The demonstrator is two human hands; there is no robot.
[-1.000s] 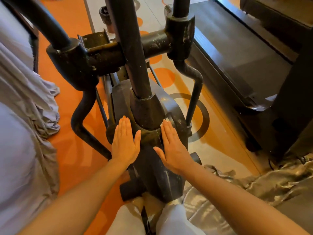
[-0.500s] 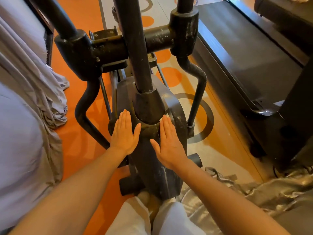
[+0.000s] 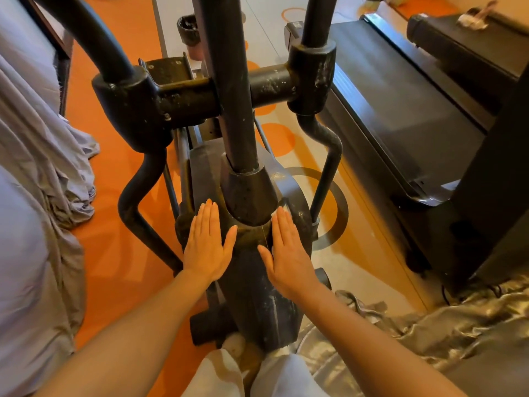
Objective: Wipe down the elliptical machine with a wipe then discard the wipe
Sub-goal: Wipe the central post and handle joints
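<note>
1. Left hand [image 3: 206, 247] lies flat on the left flank of the elliptical machine [image 3: 252, 305], on its dark drive housing; fingers straight and together, grasping nothing.
2. Right hand [image 3: 286, 253] lies flat on the right flank of the same housing, fingers straight. A pale sliver shows at its fingertips [image 3: 282, 216] and beside the thumb; probably the wipe [image 3: 285, 209] pressed under the palm, but too little shows to be sure.
3. Centre post [image 3: 229, 90] rises from the housing collar between the two hands. Swing-arm pivots sit higher and farther; a treadmill [image 3: 400, 110] stands far right; crumpled grey cloth [image 3: 43, 173] lies on the left.
4. Risk: the wipe is only pinned, not gripped. A fast stroke over the curved housing could leave it behind or let it slide to the floor.
5. Risk: grime looks heavy near the collar. One small wipe may smear it rather than lift it.
6. Risk: the bare left palm picks up dirt and could carry it onto wiped areas.
7. Risk: fingers near the collar seam and linkage bars could get pinched if the arms swing.
</note>
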